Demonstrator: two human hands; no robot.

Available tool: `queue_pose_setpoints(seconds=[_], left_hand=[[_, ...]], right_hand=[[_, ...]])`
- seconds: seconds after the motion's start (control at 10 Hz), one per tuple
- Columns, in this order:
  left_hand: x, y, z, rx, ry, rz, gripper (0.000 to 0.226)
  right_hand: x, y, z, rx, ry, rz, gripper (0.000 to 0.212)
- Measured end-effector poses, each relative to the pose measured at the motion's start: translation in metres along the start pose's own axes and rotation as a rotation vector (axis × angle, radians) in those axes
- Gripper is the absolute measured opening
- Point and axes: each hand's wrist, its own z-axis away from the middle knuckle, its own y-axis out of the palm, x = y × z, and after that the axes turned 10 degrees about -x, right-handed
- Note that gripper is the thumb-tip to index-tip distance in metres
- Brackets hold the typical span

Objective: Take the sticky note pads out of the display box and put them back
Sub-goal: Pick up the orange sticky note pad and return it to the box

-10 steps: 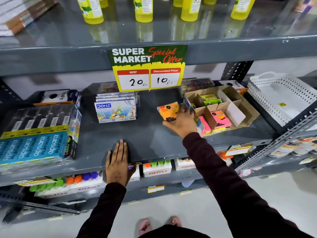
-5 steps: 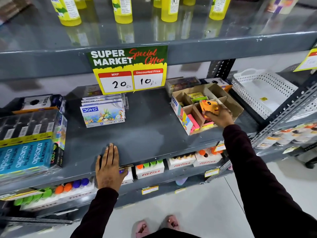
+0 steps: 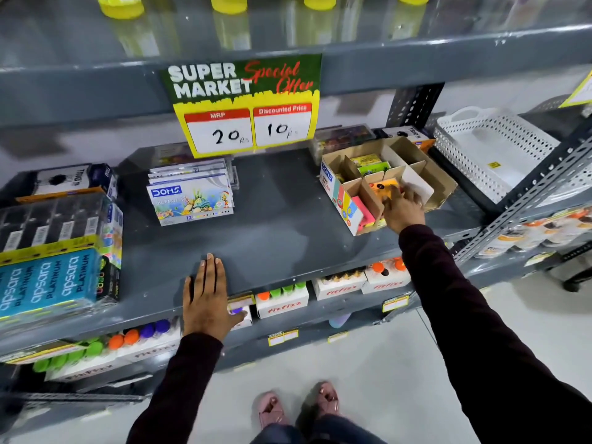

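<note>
Orange pad going back into the display box

The right hand (image 3: 404,209) has its fingers closed on the orange sticky note pad (image 3: 384,187), which is low in a middle cell of the display box (image 3: 443,184) at 2 o'clock – it could snag a cardboard divider and buckle it. Left hand (image 3: 205,299) lies flat and spread on the shelf (image 3: 272,225) at 7 o'clock. Pads showing: one orange, one pink, two green – others may be hidden.

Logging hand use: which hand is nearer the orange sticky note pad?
Right. The right hand is on the orange sticky note pad in the display box; the left hand rests flat at the shelf edge.
</note>
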Motion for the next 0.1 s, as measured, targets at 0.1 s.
queue_pose_setpoints(seconds=[0.1], left_hand=[[-0.0098, -0.0192, -0.0093, 0.191, -0.013, -0.038, 0.131]], right_hand=[[0.0232, -0.0062, 0.0172, -0.124, 0.005, -0.003, 0.049]])
